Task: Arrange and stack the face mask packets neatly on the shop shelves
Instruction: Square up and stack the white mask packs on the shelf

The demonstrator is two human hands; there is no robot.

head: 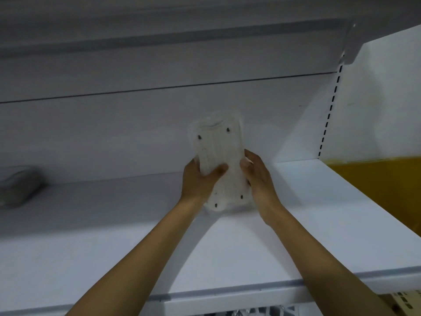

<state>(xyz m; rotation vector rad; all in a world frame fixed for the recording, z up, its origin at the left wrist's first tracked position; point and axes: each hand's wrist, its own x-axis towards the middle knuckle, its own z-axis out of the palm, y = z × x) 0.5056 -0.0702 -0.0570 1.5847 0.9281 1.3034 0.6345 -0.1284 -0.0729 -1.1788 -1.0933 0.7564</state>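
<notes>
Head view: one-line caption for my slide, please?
Left hand and right hand hold a clear mask packet upright on the white shelf.

Left hand [200, 179] and right hand [256, 173] extended forward, fingers curled, gripping

A shop: white slotted-upright display shelf [296, 201].

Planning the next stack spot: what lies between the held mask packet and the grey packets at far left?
Only bare white shelf lies between the mask packet and the grey packets, per the head view.
</notes>
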